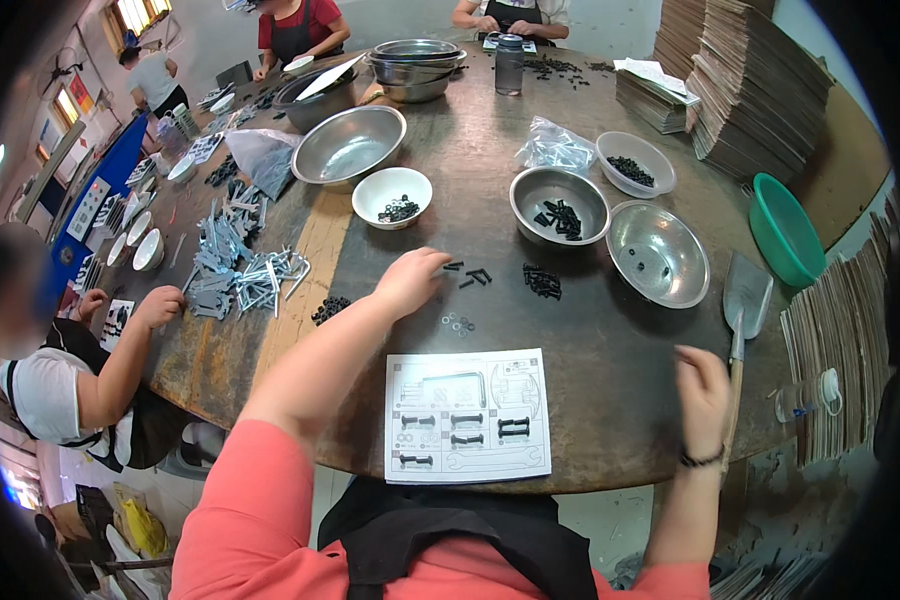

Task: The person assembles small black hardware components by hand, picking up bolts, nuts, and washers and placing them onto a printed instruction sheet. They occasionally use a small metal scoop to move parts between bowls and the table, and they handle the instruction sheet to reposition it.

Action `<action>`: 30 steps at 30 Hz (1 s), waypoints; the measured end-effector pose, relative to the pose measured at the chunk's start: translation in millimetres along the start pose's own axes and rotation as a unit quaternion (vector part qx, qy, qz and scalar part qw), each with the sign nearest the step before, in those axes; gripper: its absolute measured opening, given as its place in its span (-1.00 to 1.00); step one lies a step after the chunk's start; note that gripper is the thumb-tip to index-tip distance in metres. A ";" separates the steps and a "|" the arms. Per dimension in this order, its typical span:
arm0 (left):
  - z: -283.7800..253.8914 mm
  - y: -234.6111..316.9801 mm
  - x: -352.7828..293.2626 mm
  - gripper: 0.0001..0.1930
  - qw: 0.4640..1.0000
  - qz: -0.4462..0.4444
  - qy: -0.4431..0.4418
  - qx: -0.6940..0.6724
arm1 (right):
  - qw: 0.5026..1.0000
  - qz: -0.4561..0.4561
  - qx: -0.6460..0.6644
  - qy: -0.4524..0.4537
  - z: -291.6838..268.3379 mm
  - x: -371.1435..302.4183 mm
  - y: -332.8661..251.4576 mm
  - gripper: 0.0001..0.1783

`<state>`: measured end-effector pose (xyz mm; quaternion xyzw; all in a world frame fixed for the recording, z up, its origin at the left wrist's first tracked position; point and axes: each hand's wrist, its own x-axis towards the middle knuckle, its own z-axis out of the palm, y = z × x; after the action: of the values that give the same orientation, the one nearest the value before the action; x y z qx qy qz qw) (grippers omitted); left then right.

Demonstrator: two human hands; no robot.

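My left hand (412,282) reaches over the table, its fingers pinched at a black bolt (454,266). Several more black bolts (481,276) lie loose beside it. Below them are small metal washers (458,324), and a pile of black nuts (331,309) sits near my left forearm. In front of me lies a white sheet (400,385) printed with part outlines, with black bolts (514,428) on its marked boxes. My right hand (703,395), a dark bracelet at its wrist, hangs at the table's right edge near a shovel handle (734,400), empty with its fingers loosely apart.
Metal bowls (525,228), a white bowl (365,200) and a colander (692,290) hold small parts. Left are hex keys (270,275) and grey metal pieces (215,250). Right stand a shovel (748,290), green basin (785,235) and cardboard stacks (760,90). A co-worker (50,390) sits left; others work farther back.
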<state>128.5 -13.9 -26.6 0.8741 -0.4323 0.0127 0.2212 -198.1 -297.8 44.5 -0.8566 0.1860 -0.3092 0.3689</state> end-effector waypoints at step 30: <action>-41.3 10.4 -53.6 -0.84 0.997 -0.016 0.027 -0.072 | 0.881 -0.054 -0.283 -0.374 259.9 100.8 -29.8 -0.78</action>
<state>94.0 37.3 3.1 0.8623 -0.4116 0.0017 0.2951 52.5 -199.0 -33.1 -0.9852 0.0669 0.0808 0.1352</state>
